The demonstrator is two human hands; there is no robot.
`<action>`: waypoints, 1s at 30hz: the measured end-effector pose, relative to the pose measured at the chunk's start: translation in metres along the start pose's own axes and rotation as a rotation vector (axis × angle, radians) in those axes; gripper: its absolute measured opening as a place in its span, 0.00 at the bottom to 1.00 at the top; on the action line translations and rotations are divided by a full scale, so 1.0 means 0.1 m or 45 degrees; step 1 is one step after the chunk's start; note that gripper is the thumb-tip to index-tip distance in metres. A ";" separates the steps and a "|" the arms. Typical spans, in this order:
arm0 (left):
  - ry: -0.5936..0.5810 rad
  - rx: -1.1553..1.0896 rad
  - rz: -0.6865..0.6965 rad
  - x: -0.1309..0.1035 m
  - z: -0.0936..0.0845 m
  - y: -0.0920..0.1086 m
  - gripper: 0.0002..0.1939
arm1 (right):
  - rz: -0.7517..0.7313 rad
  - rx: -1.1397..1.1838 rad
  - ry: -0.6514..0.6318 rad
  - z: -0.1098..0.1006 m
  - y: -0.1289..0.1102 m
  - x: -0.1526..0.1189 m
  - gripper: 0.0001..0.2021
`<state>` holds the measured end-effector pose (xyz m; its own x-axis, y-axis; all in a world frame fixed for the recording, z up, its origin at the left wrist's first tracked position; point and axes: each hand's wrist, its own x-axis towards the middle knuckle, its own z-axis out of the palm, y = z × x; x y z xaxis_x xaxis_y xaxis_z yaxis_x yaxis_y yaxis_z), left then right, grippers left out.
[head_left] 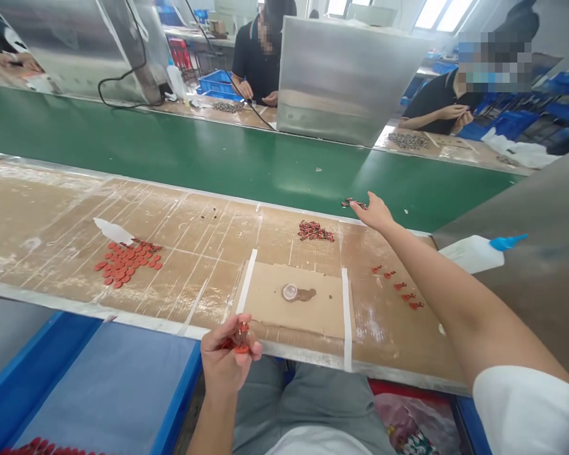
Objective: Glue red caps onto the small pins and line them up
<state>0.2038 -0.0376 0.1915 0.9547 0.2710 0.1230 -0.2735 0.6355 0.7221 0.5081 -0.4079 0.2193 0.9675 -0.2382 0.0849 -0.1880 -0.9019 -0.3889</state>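
Note:
Near the table's front edge, my left hand point(228, 351) is closed around a small red piece point(242, 338) with a round red base; more red shows among its fingers. My right hand point(377, 213) stretches out to the edge of the green belt, fingers apart. Beside its fingertips lies a small cluster of dark-and-red pieces point(353, 203); I cannot tell whether it touches them. A larger heap of such pieces point(315, 231) lies on the table. In front of me, a small round dish point(290, 292) sits on a taped cardboard sheet point(270, 316) beside a brown smear.
Red discs point(126, 262) lie at left by a white object point(114, 232). Several red pieces on bases point(400, 286) stand in a row at right. A white bottle point(474, 254) has a blue nozzle. Beyond the green belt point(194, 158), co-workers sit near metal panels point(336, 79).

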 end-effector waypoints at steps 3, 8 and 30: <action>0.039 0.030 0.007 0.08 -0.05 -0.04 0.27 | 0.054 -0.025 -0.102 0.24 0.24 0.37 0.43; 0.063 0.058 -0.005 0.26 -0.08 -0.10 0.27 | -0.024 -0.014 -0.128 0.60 0.29 0.67 0.44; 0.077 0.020 -0.010 0.32 -0.12 -0.16 0.27 | -0.817 0.163 -0.102 1.12 -0.55 0.55 0.15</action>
<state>0.2374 -0.0309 0.1755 0.9480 0.3091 0.0762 -0.2633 0.6265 0.7336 0.5906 -0.3309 0.1432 0.8912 0.3646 0.2700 0.4474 -0.8047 -0.3902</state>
